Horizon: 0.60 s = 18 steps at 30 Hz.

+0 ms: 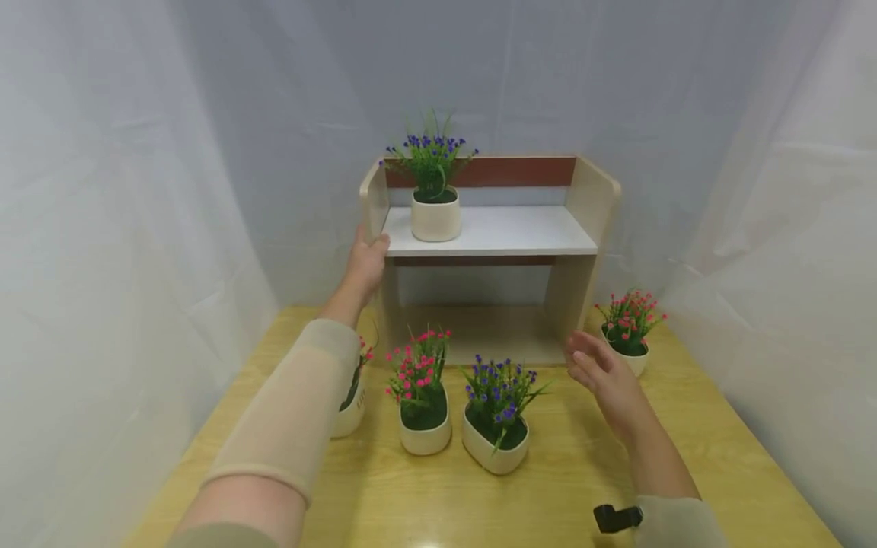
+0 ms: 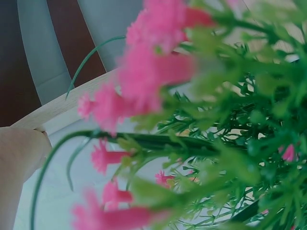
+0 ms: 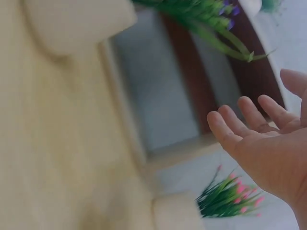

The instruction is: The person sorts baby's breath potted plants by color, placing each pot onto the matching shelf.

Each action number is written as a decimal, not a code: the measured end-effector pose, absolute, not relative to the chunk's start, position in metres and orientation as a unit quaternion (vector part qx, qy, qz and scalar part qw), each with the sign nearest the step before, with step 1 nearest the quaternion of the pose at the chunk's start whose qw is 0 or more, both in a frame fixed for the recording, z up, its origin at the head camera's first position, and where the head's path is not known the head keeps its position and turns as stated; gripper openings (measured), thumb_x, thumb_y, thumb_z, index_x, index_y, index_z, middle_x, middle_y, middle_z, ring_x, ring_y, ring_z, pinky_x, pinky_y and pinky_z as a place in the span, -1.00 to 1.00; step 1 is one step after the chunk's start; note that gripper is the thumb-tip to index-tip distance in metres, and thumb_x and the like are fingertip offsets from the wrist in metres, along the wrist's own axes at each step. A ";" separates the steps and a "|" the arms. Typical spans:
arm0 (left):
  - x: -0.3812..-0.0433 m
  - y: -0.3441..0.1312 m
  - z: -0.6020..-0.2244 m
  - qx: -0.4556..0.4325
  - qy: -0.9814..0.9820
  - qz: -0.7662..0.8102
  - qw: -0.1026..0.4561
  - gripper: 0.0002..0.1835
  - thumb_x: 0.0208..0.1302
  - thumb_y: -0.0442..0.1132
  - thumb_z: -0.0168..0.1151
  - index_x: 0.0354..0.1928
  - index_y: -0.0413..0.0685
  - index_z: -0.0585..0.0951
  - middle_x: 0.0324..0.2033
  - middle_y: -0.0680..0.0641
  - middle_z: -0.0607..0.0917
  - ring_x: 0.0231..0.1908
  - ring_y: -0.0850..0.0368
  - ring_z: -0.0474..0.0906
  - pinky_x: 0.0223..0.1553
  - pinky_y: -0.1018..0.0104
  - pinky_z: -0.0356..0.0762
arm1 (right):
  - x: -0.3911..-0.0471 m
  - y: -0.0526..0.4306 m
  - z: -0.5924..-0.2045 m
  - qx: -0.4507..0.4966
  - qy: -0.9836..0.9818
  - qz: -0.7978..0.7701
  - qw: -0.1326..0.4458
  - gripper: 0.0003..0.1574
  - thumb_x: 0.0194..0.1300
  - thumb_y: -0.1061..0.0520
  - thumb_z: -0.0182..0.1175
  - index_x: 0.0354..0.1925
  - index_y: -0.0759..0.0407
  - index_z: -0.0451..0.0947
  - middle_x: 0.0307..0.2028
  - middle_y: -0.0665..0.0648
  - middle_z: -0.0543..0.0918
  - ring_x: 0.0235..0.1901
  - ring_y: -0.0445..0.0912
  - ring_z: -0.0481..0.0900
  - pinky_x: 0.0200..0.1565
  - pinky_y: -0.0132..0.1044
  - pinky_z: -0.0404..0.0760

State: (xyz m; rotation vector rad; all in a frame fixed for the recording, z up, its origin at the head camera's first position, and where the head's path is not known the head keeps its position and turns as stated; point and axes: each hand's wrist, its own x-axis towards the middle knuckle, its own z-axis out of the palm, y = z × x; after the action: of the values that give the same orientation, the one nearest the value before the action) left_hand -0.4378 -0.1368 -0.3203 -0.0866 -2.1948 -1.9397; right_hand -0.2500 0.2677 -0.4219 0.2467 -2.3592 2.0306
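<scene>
A two-tier wooden shelf (image 1: pixel 582 221) with a white middle board and reddish-brown back strips stands at the back of the table. My left hand (image 1: pixel 365 266) grips its left side panel, thumb at the front edge by the white board. In the left wrist view, part of that hand (image 2: pixel 21 158) shows behind blurred pink flowers (image 2: pixel 148 72). On the white board sits a white pot (image 1: pixel 436 221) of purple flowers. My right hand (image 1: pixel 606 380), holding nothing, hovers by the shelf's lower right front corner with fingers loosely bent. A pot of pink flowers (image 1: pixel 636 361) stands just beyond it.
In front of the shelf, a pink-flower pot (image 1: pixel 426 440) and a purple-flower pot (image 1: pixel 496 455) stand side by side on the wooden table (image 1: pixel 411 502). Another pink-flower pot (image 1: pixel 349 418) is partly hidden behind my left sleeve. White sheeting (image 1: pixel 123 228) hangs around the table.
</scene>
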 end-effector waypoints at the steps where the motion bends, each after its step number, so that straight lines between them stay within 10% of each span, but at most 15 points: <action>1: -0.438 -0.137 -0.320 -0.028 -0.745 -0.658 0.105 -0.26 0.70 -0.09 -0.01 0.76 0.16 -0.03 0.70 -0.23 0.20 0.71 -0.20 0.09 0.76 -0.15 -0.01 | -0.249 0.270 -0.427 0.076 -0.756 0.650 0.005 -0.13 0.74 -0.11 0.04 0.72 0.23 0.02 0.65 0.34 0.20 0.51 -0.15 0.43 0.33 -0.60 0.55; 9: -0.438 -0.137 -0.320 -0.032 -0.743 -0.659 0.110 -0.27 0.70 -0.07 -0.01 0.75 0.09 0.00 0.68 -0.25 0.23 0.70 -0.21 0.11 0.76 -0.15 0.00 | -0.239 0.277 -0.461 0.090 -0.771 0.629 -0.051 -0.03 0.63 0.05 0.23 0.74 0.17 -0.02 0.72 0.29 0.07 0.68 0.30 0.16 0.28 -0.61 0.56; 18: -0.441 -0.137 -0.322 -0.029 -0.745 -0.658 0.106 -0.30 0.71 -0.07 0.00 0.73 0.14 0.04 0.68 -0.21 0.25 0.69 -0.20 0.13 0.75 -0.17 0.02 | -0.236 0.275 -0.488 0.152 -0.750 0.618 -0.182 0.32 0.53 0.21 0.31 0.77 0.12 -0.44 0.75 0.41 -0.35 0.71 0.48 -0.25 0.62 0.08 0.36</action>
State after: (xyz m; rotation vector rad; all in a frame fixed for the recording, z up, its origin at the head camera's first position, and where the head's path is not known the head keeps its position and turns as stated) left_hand -0.4408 -0.1373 -0.3218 -0.0843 -2.1957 -1.9385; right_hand -0.2357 0.2749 -0.4875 0.5430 -2.6738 2.2028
